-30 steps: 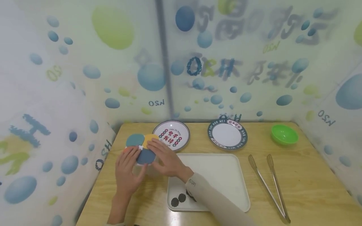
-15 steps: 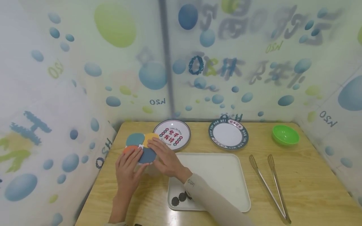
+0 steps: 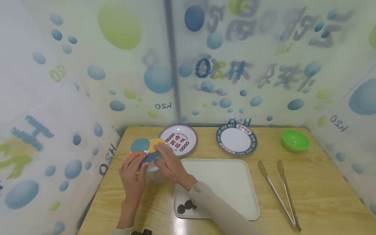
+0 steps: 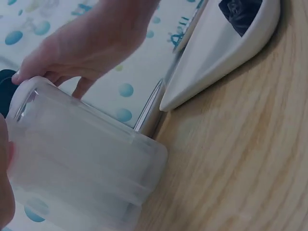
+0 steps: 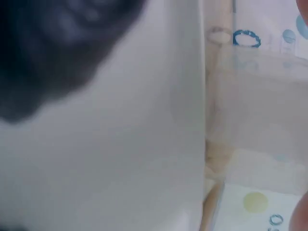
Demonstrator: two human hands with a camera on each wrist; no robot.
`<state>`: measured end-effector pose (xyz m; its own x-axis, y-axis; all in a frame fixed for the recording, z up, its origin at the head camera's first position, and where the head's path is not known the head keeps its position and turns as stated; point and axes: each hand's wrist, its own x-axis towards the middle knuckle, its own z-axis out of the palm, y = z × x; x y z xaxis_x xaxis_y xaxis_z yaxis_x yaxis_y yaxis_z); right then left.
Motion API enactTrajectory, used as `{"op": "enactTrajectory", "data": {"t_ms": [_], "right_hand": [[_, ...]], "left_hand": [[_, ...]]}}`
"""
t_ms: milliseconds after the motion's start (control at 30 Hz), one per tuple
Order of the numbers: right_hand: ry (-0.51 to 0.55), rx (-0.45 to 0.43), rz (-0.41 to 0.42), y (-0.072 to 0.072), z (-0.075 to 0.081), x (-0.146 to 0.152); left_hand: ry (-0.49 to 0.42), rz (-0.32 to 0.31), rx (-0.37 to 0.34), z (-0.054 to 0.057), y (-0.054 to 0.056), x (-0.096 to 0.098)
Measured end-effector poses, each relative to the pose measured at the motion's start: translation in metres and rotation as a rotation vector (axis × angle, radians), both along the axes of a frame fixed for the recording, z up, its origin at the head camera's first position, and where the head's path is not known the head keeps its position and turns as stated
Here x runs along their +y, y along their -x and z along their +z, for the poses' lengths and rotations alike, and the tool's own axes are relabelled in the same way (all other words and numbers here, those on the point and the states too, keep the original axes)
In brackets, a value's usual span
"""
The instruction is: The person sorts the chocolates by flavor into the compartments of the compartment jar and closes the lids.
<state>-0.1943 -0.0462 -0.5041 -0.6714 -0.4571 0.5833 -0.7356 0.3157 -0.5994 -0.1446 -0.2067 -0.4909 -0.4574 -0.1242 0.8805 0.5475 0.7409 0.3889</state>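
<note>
A clear plastic storage container (image 4: 82,149) with several coloured lids stands on the left of the table. Its teal lid (image 3: 140,146), yellow lid and orange lid look flat, while the blue lid (image 3: 150,157) is tilted up at the front, showing clear plastic beneath. My left hand (image 3: 133,176) grips the container from the front left, fingers over the orange side. On the right side, my right hand (image 3: 174,167) holds the container's top, fingertips by the yellow lid and thumb near the blue lid's raised edge. The exact thumb contact is hard to see.
Under my right forearm lies a white tray (image 3: 220,182) with several black scalloped pieces (image 3: 181,209). Two plates, one with red lettering (image 3: 188,130) and one green-rimmed (image 3: 219,141), sit behind. Metal tongs (image 3: 286,195) and a green bowl (image 3: 295,140) are at right.
The blue lid, flat before, now tilts up along its front edge. My right thumb has moved up with it, and my left thumb has drawn slightly back left.
</note>
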Motion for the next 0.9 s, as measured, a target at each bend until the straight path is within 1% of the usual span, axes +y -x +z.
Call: {"op": "enactTrajectory", "data": {"t_ms": [67,100,167,233,300,367,467,567,767,900], "right_hand": [[0.018,-0.015,-0.021,-0.002,-0.001,-0.002],[0.024,-0.019,-0.032,-0.002,-0.001,-0.003],[0.021,-0.018,-0.049,-0.003,-0.002,-0.003],[0.003,0.001,-0.057,-0.004,-0.001,-0.003],[-0.034,0.047,-0.069,-0.003,0.0,-0.003],[-0.076,0.091,-0.076,-0.003,0.001,-0.002],[-0.123,0.129,-0.077,-0.003,0.002,-0.002],[-0.139,0.116,-0.072,-0.005,0.003,-0.002],[-0.142,0.126,-0.096,-0.005,0.005,-0.001],[-0.159,0.107,-0.087,-0.006,0.008,0.0]], "left_hand": [[-0.028,-0.003,-0.025,0.004,0.0,0.001],[-0.038,-0.009,-0.025,0.006,0.001,0.001],[-0.054,-0.008,-0.046,0.01,0.003,0.001],[-0.072,-0.006,-0.077,0.014,0.004,0.0],[-0.088,0.0,-0.113,0.016,0.005,-0.001],[-0.105,0.011,-0.147,0.016,0.004,-0.002],[-0.121,0.015,-0.162,0.015,0.005,-0.003],[-0.125,0.017,-0.173,0.013,0.005,-0.004],[-0.145,0.025,-0.261,0.014,0.003,-0.003],[-0.154,0.063,-0.263,0.013,0.003,-0.002]]}}
